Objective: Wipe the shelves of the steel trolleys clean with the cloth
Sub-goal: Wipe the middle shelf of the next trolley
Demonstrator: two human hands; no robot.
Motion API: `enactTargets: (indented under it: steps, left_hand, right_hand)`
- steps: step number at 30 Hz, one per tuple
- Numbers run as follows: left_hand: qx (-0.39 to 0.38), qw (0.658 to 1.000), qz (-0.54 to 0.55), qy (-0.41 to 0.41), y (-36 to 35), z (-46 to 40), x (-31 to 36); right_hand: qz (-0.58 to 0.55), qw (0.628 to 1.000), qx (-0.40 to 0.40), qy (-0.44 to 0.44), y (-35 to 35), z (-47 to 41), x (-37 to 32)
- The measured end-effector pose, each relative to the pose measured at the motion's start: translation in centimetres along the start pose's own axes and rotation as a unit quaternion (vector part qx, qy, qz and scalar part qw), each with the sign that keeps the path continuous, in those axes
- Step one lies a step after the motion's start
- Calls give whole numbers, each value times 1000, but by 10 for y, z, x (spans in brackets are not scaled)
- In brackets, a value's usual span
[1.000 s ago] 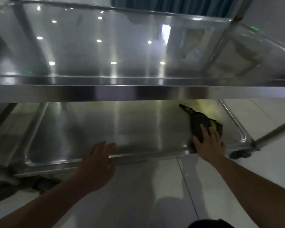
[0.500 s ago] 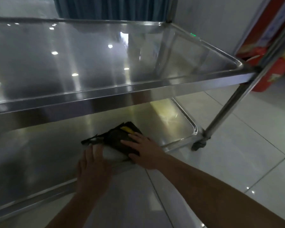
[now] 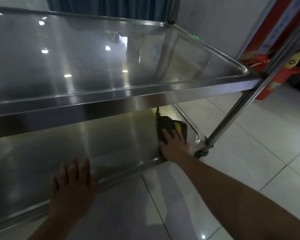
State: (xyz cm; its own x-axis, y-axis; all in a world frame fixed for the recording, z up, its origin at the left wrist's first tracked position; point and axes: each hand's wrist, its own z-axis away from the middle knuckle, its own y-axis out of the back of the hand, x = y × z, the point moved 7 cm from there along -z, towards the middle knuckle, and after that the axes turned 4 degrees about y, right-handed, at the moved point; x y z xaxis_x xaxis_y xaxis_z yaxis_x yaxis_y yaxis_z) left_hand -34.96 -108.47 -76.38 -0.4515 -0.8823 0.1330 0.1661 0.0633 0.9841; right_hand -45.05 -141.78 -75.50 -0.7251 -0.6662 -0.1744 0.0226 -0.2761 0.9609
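On the lower shelf of the steel trolley, near its right end, the head view shows a dark cloth with a yellow patch lying flat on the metal. The right hand presses down on the near part of the cloth, fingers straight and slightly spread, palm close to the shelf's front rim, the forearm reaching in from the lower right. The left hand rests at the front edge of the same shelf, well apart from the cloth, its fingers extended and lying over the rim; it holds nothing. Above both hands the upper shelf spreads wide, reflecting ceiling lights and hiding the far part of the lower one. A slanted steel post runs down at the right corner to a castor standing on the pale tiled floor. Behind the post, at the upper right, red fire extinguishers stand against the wall, and a dark curtain hangs behind the trolley.
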Motion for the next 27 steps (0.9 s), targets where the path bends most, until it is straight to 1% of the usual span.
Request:
enactTargets:
  steps: [2, 4, 6, 8, 10, 11, 12, 14, 16, 17, 19, 21, 22, 24, 25, 26, 27]
  left_hand:
    - [-19, 1000, -6, 1, -4, 2, -1]
    - [-17, 1000, -12, -1, -5, 0, -2]
    - [-12, 1000, -15, 5, -4, -1, -2]
    - [-11, 1000, -14, 4, -3, -1, 0]
    - [-9, 1000, -13, 3, -2, -2, 2]
    - [-13, 1000, -7, 3, -2, -3, 3]
    - [-16, 1000, -6, 6, -3, -4, 2]
    - [-13, 1000, 4, 18, -3, -5, 1]
    - [-4, 1000, 1, 20, -2, -7, 1]
    - [-12, 1000, -5, 18, -3, -9, 2]
    - [-10, 1000, 9, 7, -2, -11, 3]
    - [-54, 998, 13, 25, -11, -14, -2]
    - [-71, 997, 26, 33, -16, -18, -5]
    - [-88, 994, 57, 43, -14, -26, -10]
    - [-104, 985, 130, 52, -8, -26, -13]
    - [-129, 961, 238, 53, 2, -24, -14]
    - [-132, 928, 344, 58, 19, -20, -21]
  right_hand:
    - [30, 988, 10, 150, -14, 18, -62]
    - [33, 953, -9, 301, -30, 39, -111]
    - [18, 925, -32, 377, -38, 49, -128]
    - [8, 911, -19, 412, -31, 46, -121]
    - [8, 917, 17, 399, -18, 30, -95]
    - [6, 930, 43, 366, -10, 17, -76]
    - [3, 947, 69, 313, -2, 2, -53]
    - [-9, 981, 97, 169, 10, -30, 0]
    - [-31, 996, 77, 40, 13, -58, 41]
    - [-46, 997, 55, -4, 12, -71, 51]
    - [-68, 996, 21, -59, 11, -91, 51]
    - [-53, 996, -9, -75, 7, -102, 30]
    - [-39, 997, -18, -64, 4, -102, 12]
    - [-25, 999, -33, -14, -7, -88, -33]
    - [-28, 998, -46, 24, -17, -75, -64]
    - [-28, 995, -60, 71, -27, -57, -100]
    - [-15, 989, -73, 128, -39, -36, -139]
